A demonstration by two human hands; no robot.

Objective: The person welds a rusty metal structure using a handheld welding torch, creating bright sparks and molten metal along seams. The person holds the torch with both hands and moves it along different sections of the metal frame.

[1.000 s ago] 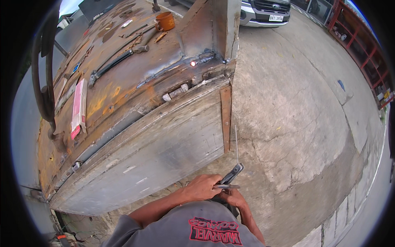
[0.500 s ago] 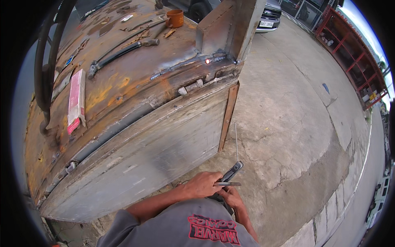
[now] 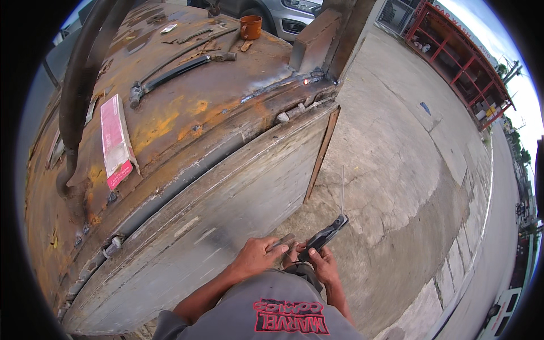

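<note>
Close to my waist, my right hand (image 3: 324, 265) grips a black electrode holder (image 3: 323, 238). A thin welding rod (image 3: 343, 190) sticks up from its jaw. Beside it, my left hand (image 3: 255, 256) is closed on a short, flat grey-brown piece (image 3: 288, 241); its kind I cannot make out. Ahead of both hands is a rusty metal bed (image 3: 164, 122) with a hinged side panel (image 3: 226, 198) hanging down. On its edge, a weld bead (image 3: 277, 86) runs up to an upright steel post (image 3: 351, 39). A small spot (image 3: 306, 82) near the post glows orange.
On the bed lie a hammer (image 3: 175, 72), a pink-and-white box (image 3: 119, 139) and an orange mug (image 3: 251, 27). Thick dark hoses or bars (image 3: 79, 85) rise at the left. A silver vehicle (image 3: 289, 14) stands behind. Cracked concrete (image 3: 391, 153) spreads right; red shelving (image 3: 459, 56) stands beyond.
My left hand has drawn left, away from the electrode holder, taking the flat piece with it. The holder has shifted right in my right hand. The view has turned a little.
</note>
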